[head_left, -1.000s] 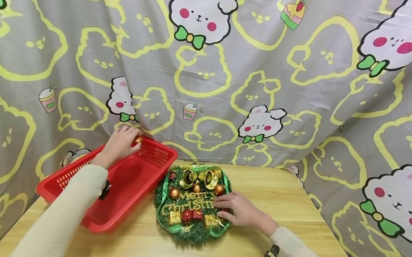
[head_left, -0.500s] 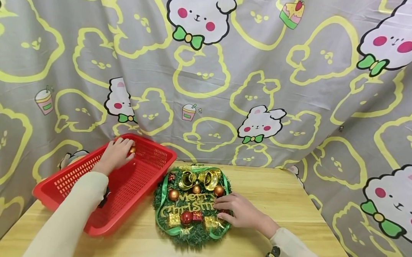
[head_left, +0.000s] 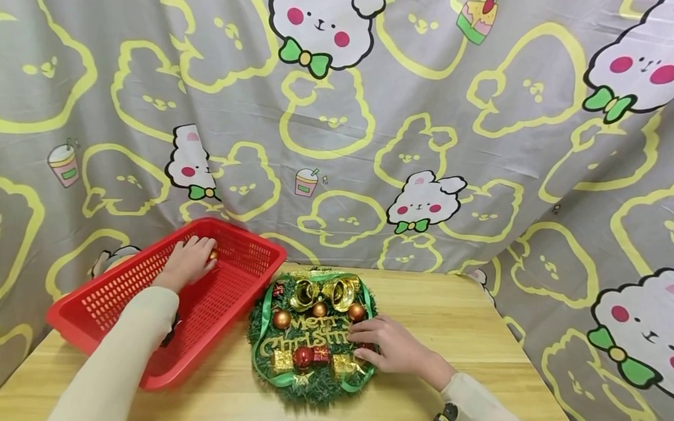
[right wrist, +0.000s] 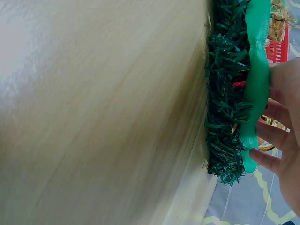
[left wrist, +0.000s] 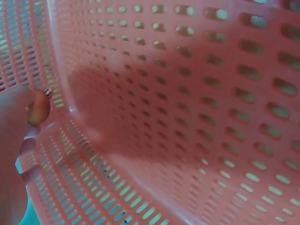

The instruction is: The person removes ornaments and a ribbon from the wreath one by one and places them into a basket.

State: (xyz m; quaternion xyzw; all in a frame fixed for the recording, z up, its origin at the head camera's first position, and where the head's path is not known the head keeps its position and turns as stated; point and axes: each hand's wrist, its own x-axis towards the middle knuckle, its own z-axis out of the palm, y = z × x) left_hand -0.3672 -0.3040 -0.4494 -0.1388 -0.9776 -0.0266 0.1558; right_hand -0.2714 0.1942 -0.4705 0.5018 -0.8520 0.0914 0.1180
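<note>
My left hand (head_left: 184, 265) reaches inside the red plastic basket (head_left: 163, 379), pinching a small copper-coloured Christmas ball (head_left: 213, 254) between thumb and fingers. In the left wrist view the ball (left wrist: 40, 107) shows its little metal cap, near the perforated wall. To the basket's right lies a green Christmas wreath (head_left: 320, 395) with bells, balls, small gift boxes and gold "Merry Christmas" lettering (head_left: 286, 343). My right hand (head_left: 393, 346) rests on the wreath's right side, its fingers fairly straight. The right wrist view has those fingers against the green ribbon (right wrist: 258, 61) along the edge.
Both basket and wreath stand on a light wooden table (head_left: 440, 315). A grey curtain (head_left: 350, 173) with cartoon prints hangs behind and at both sides. The basket's raised rim surrounds my left hand.
My left hand has moved down and slightly left with the Christmas ball, deeper into the basket. The right hand stays at the wreath.
</note>
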